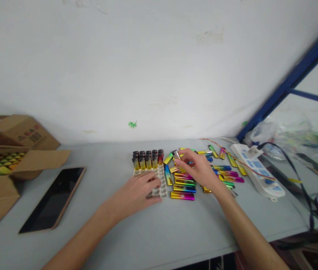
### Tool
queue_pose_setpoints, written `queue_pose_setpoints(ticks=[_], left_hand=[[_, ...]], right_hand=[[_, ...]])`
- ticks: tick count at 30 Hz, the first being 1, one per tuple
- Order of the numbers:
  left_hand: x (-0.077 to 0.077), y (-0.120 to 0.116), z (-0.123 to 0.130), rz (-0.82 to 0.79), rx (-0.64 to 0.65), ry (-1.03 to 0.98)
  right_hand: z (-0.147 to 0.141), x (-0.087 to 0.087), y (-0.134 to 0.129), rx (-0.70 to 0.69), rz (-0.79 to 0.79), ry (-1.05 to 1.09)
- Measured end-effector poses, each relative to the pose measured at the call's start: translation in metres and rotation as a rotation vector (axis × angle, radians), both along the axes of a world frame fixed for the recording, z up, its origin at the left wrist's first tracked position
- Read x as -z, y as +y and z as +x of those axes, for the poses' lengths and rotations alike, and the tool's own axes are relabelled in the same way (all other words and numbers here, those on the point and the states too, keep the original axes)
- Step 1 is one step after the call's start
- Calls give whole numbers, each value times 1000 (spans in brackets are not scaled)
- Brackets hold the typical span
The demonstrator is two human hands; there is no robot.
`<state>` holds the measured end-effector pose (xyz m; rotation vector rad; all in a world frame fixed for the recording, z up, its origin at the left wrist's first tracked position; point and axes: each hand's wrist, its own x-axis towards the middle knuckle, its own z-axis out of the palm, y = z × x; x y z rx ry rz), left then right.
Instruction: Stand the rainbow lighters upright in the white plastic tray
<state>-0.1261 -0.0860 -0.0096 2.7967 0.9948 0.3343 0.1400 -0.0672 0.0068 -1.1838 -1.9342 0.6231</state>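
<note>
A pale tray with rows of small cells lies on the table, and several lighters stand upright in its far part. My left hand rests over the near left part of the tray, fingers bent; whether it holds anything is hidden. Right of the tray, my right hand pinches a lighter by its metal end between thumb and fingers. Around and below that hand lie several shiny metallic sleeves in yellow, blue, green and pink.
An open cardboard box holding yellow and green items is at the left, beside a dark phone. At the right lie a white power strip, black cables, plastic bags and a blue frame.
</note>
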Motion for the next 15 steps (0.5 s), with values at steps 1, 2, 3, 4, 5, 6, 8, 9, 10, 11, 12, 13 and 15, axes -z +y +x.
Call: queue_pose_setpoints(ticks=[1,2,3,4,5,6,8,9,10,11,12,13,15], left_hand=[[0,1,-1,-8,4,-2],[0,1,-1,-16,8,-3],[0,2,-1,-25,10,-2],[0,2,-2,-33,12,2],[-1,3,-2,-44,13,9],[-1,2,-1,-56,12,16],[-3,2,-1,-78,8,23],[-4,1,0,-85,3,21],[-4,1,0,-90,0,13],[-5,0,0,-93,-1,-4],[-6,0,1,-97,0,-37],[-8,0,1,-101,2,-86],[-11,-1,3,-108,-29,-236]], right_hand=[[-1,1,-1,-6,-19,15],[-1,2,-1,-11,-34,28],[-1,4,-1,-15,-43,38],[0,5,-1,-19,-48,46],[0,7,0,-24,-48,59],[0,10,0,-31,-46,79],[-2,15,1,-46,-52,120],[-3,17,1,-51,-64,137],[-4,20,1,-55,-78,154],[-6,22,0,-62,-96,177],[-7,23,-1,-76,-124,208],[-9,24,-2,-97,-159,249],[-12,24,-6,-152,-237,344]])
